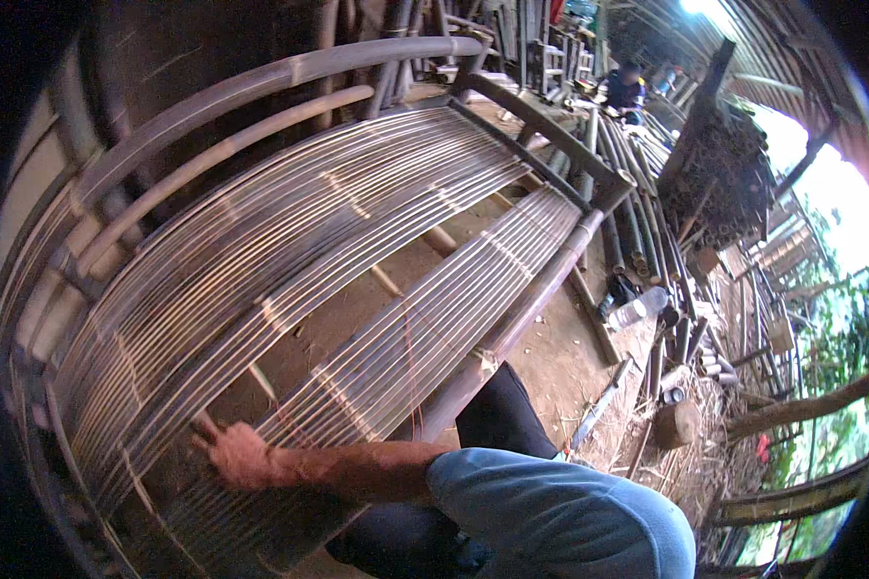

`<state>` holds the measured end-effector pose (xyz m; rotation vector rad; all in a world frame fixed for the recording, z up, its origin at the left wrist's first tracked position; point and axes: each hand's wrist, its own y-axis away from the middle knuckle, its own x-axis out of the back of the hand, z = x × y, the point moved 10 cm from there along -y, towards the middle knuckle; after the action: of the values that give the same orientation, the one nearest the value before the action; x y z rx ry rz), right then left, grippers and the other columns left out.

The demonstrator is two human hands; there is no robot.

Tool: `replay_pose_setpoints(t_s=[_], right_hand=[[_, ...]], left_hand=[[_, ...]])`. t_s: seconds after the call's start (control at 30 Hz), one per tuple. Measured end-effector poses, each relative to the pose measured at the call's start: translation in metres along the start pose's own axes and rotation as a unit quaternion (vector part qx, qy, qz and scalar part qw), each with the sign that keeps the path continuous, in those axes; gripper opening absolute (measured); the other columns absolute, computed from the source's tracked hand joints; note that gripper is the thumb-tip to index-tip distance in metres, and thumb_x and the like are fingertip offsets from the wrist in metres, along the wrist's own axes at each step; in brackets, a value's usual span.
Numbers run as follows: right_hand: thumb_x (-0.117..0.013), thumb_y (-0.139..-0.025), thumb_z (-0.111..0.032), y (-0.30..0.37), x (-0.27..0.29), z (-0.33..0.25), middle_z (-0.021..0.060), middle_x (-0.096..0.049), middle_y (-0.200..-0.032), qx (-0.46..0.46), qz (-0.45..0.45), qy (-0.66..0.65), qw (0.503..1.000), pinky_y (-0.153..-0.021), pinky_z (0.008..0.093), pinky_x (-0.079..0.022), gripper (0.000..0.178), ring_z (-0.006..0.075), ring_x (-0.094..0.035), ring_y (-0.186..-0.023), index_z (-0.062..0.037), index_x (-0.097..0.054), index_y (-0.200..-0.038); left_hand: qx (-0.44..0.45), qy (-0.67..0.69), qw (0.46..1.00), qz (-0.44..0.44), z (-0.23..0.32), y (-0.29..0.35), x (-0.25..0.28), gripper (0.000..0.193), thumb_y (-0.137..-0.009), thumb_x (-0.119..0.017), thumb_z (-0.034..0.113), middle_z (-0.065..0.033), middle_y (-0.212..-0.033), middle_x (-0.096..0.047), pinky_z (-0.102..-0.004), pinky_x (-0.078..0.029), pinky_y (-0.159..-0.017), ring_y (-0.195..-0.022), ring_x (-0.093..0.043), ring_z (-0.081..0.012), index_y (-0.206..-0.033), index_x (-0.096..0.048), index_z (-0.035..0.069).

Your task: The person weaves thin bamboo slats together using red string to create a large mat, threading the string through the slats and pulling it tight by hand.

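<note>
A long bamboo bench (290, 241) stretches across the view, its seat made of narrow parallel slats with cross bindings. Between two groups of slats runs a gap, with the dirt floor and crosspieces showing through. My right hand (241, 455) reaches in from the lower right, at the near left end of this gap. Its fingers are bent at the slats' edge, and what they hold, if anything, is too small to make out. A thin reddish cord (408, 338) hangs over the front slats (425, 333). My left hand is out of view.
Curved bamboo rails (261, 82) bound the bench's far left side. A long-bladed knife (599, 405) and a clear plastic bottle (637, 309) are to the right. Bamboo poles (628, 203) lie behind, near a stacked bundle (719, 174). Another person (626, 92) is in the background.
</note>
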<state>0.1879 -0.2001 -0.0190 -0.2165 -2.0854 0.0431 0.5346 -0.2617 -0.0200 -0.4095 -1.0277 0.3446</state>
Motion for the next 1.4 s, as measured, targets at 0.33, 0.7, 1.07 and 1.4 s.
replay_pose_setpoints(t_s=[0.33,0.7,1.07,1.4], right_hand=[[-0.049,-0.100,-0.040,0.001,-0.033,0.010,0.0161,-0.068,-0.083,0.047,-0.108,0.026,0.993,-0.076,0.0444,-0.046,0.072,0.0346,-0.066,-0.081,-0.0006,-0.030,-0.157],[-0.056,-0.089,-0.029,0.003,-0.017,0.004,0.0129,-0.069,-0.078,0.068,-0.028,0.001,0.997,-0.069,0.0443,-0.051,0.027,0.0307,-0.069,-0.074,-0.0069,-0.068,-0.100],[-0.056,-0.095,-0.047,0.004,-0.019,0.014,0.0131,-0.069,-0.072,0.028,-0.026,-0.035,0.999,-0.068,0.0453,-0.052,0.044,0.0338,-0.069,-0.072,-0.0094,-0.069,-0.075],[-0.052,-0.099,-0.042,0.010,-0.012,0.024,0.0160,-0.074,-0.090,-0.011,-0.140,-0.006,0.990,-0.081,0.0463,-0.057,0.041,0.0317,-0.073,-0.090,-0.0087,-0.075,-0.091]], left_hand=[[-0.002,-0.018,1.000,-0.025,0.032,0.002,-0.018,0.041,-0.107,-0.052,0.032,-0.0170,-0.098,-0.073,-0.0379,-0.053,-0.078,-0.083,-0.066,-0.0258,-0.114,-0.071,-0.004],[0.000,-0.016,1.000,-0.015,0.020,-0.006,-0.014,0.041,-0.106,-0.052,0.031,-0.0181,-0.100,-0.073,-0.0385,-0.053,-0.081,-0.086,-0.066,-0.0269,-0.115,-0.070,-0.005],[-0.003,-0.021,1.000,-0.006,0.013,-0.001,-0.006,0.040,-0.106,-0.053,0.030,-0.0191,-0.103,-0.073,-0.0391,-0.054,-0.085,-0.089,-0.067,-0.0279,-0.115,-0.070,-0.005],[-0.009,0.033,0.998,0.050,-0.067,-0.007,0.007,0.039,-0.106,-0.053,0.029,-0.0200,-0.105,-0.073,-0.0397,-0.054,-0.087,-0.092,-0.068,-0.0289,-0.115,-0.070,-0.005]])
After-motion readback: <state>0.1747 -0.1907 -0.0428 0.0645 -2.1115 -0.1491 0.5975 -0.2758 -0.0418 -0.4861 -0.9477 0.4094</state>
